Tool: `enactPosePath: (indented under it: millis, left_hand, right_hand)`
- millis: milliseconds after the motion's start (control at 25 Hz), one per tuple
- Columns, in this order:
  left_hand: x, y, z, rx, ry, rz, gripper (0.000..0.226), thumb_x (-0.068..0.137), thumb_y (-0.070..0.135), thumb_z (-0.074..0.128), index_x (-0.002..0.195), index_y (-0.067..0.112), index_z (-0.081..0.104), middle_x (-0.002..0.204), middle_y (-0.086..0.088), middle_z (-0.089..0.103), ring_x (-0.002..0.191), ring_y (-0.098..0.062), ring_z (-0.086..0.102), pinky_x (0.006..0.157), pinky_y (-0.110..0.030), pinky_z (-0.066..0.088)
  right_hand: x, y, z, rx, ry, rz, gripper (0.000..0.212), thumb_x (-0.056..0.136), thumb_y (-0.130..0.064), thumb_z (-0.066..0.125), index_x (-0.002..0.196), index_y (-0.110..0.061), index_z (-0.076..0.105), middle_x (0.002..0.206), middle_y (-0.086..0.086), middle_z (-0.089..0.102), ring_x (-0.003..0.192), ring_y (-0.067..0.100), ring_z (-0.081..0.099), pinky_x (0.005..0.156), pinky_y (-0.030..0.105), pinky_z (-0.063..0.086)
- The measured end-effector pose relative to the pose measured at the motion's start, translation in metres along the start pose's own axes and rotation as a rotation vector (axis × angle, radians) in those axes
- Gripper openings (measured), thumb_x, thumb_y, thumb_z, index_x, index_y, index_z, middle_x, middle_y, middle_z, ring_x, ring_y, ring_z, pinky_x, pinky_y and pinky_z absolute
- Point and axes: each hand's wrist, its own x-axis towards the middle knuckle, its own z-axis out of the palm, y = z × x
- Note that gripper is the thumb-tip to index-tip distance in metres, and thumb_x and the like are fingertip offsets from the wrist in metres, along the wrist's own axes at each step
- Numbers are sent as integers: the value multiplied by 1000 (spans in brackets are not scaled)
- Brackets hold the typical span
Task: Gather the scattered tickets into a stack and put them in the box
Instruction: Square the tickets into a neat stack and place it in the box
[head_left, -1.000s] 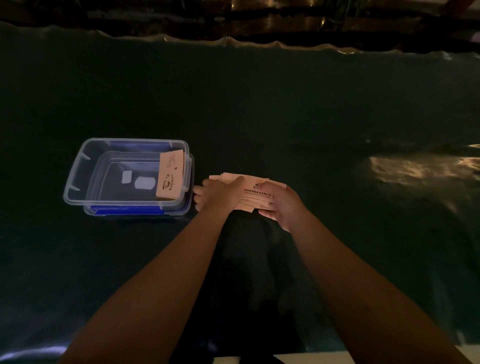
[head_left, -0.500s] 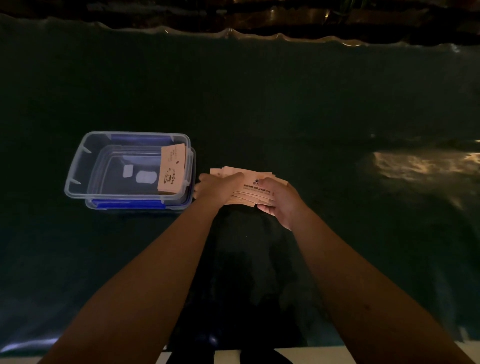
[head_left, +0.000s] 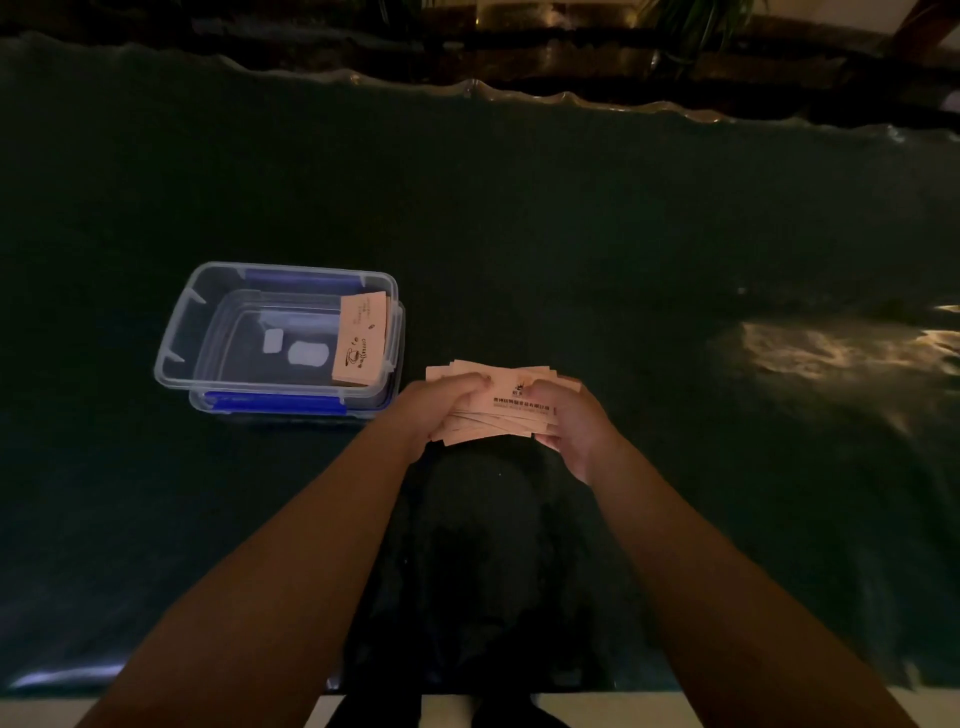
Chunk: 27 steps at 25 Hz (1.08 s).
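A loose, fanned stack of pale pink tickets (head_left: 506, 408) is held just above the dark table, right of the box. My left hand (head_left: 441, 408) grips its left end with the thumb on top. My right hand (head_left: 569, 423) grips its right end the same way. The clear plastic box (head_left: 182, 332) with blue clips stands to the left of the hands. One pink ticket (head_left: 361, 338) with a coffee-cup print leans against the box's right inner wall.
The table is covered with a dark green cloth (head_left: 571, 234) whose wavy far edge runs along the top. A patch of reflected light (head_left: 841, 348) lies at the right. The near table edge (head_left: 623, 699) is at the bottom.
Both hands have closed further in on the tickets, squaring the fanned stack a little. The stack stays right of the box.
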Motion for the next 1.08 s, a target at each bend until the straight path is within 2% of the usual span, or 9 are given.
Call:
enactPosePath:
  millis: [80, 160, 320, 480, 560, 680, 800, 920, 1080]
  left_hand:
    - [1, -6, 2, 8, -27, 10, 94, 45, 55, 90, 128, 18, 66, 116, -5, 77, 107, -25, 73, 100, -47, 55]
    - [0, -13, 2, 90, -23, 48, 108, 41, 57, 91, 136, 17, 60, 119, -4, 75, 106, -24, 73, 97, -47, 56]
    - [-27, -8, 0, 242, -72, 157, 90, 64, 36, 92, 138, 15, 46, 123, -5, 69, 108, -23, 69, 96, -45, 57]
    - [-52, 7, -11, 345, -157, 308, 105, 73, 21, 92, 153, 28, 24, 124, 1, 62, 106, -17, 67, 89, -39, 60]
    - [-65, 9, -18, 303, -169, 400, 116, 70, 18, 94, 157, 35, 19, 128, 6, 58, 105, -13, 67, 89, -38, 62]
    - [-75, -2, -18, 94, -94, 483, 121, 65, 17, 97, 157, 43, 23, 129, 8, 57, 111, -15, 67, 99, -50, 59]
    - [-78, -24, -5, -117, -50, 441, 100, 69, 18, 94, 152, 32, 41, 133, 3, 67, 113, -20, 71, 97, -54, 59]
    - [-76, -46, -5, -36, -148, 394, 84, 71, 13, 92, 143, 27, 52, 129, 1, 71, 116, -19, 69, 95, -47, 58]
    - [-72, -51, -28, 147, -298, 438, 101, 70, -1, 87, 153, 29, 36, 137, 2, 64, 128, -17, 60, 106, -45, 51]
  right_hand:
    - [-11, 10, -3, 66, -5, 11, 40, 91, -18, 76, 127, -21, 61, 121, 8, 76, 112, 26, 72, 95, 45, 57]
    - [-22, 23, -5, 140, 4, 20, 44, 91, -15, 75, 131, -24, 58, 123, 8, 75, 114, 27, 71, 90, 45, 58]
    - [-44, 44, -7, 262, -27, 47, 49, 93, -15, 71, 138, -27, 57, 132, 10, 72, 122, 30, 67, 88, 47, 55]
    - [-68, 52, -16, 209, -133, -47, 48, 98, -12, 66, 144, -19, 55, 130, 7, 75, 121, 26, 70, 83, 42, 61]
    - [-77, 50, -25, 188, -242, -78, 63, 88, -16, 76, 146, -23, 55, 134, 9, 75, 125, 31, 70, 91, 46, 59]
    - [-81, 46, -27, 63, -413, -51, 77, 75, -17, 85, 147, -21, 58, 134, 12, 75, 126, 33, 69, 106, 51, 54]
    - [-87, 46, -6, 8, -438, -45, 79, 71, -12, 86, 145, -21, 59, 133, 10, 76, 127, 32, 70, 109, 54, 54]
    - [-88, 46, 9, -24, -381, -110, 75, 74, -11, 84, 143, -29, 58, 135, 3, 75, 128, 28, 70, 110, 55, 54]
    - [-80, 44, 14, -328, -359, -207, 80, 75, -4, 87, 143, -28, 55, 134, -6, 75, 129, 19, 68, 107, 42, 55]
